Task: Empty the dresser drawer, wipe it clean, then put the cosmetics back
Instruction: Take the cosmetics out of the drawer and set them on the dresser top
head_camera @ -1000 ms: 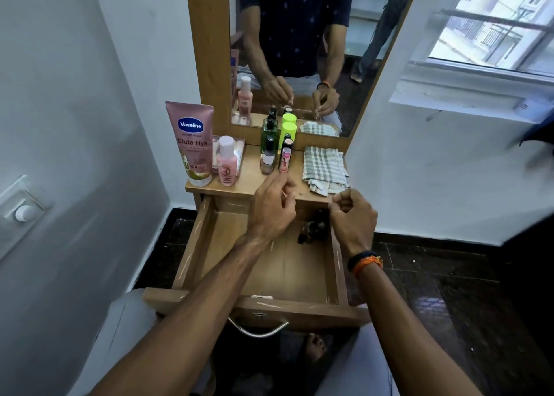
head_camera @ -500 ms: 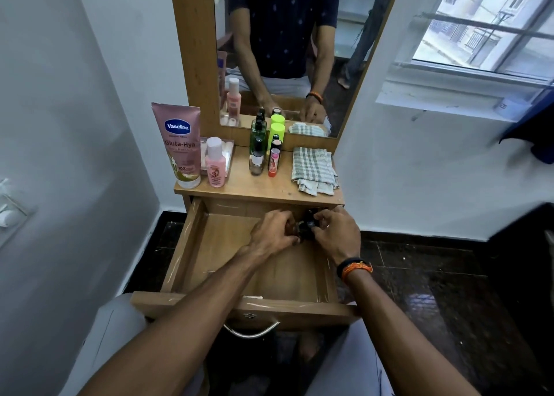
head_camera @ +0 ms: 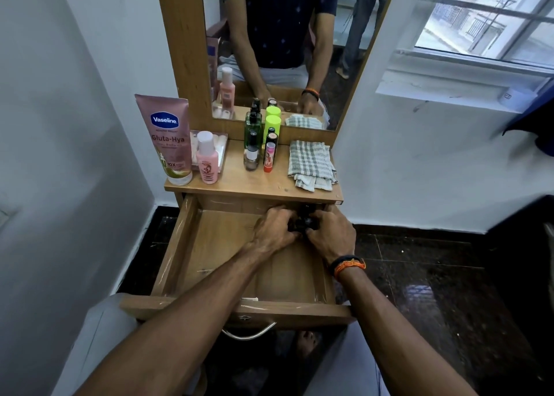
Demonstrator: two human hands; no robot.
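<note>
Both hands reach into the back right corner of the open drawer [head_camera: 192, 245].

Left hand [head_camera: 274, 229] and right hand [head_camera: 329, 235] curl around small dark bottles [head_camera: 304, 223]. Other bottles, a pink tube [head_camera: 166, 137] and a folded cloth [head_camera: 311, 164] sit on top.

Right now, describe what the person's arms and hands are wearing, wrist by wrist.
Both forearms are bare, with no sleeve reaching into view and no gloves. The right hand has two bands at the wrist: a dark one beside an orange braided cord. The left hand shows no band or watch. Whether any finger carries a ring cannot be made out.
</note>
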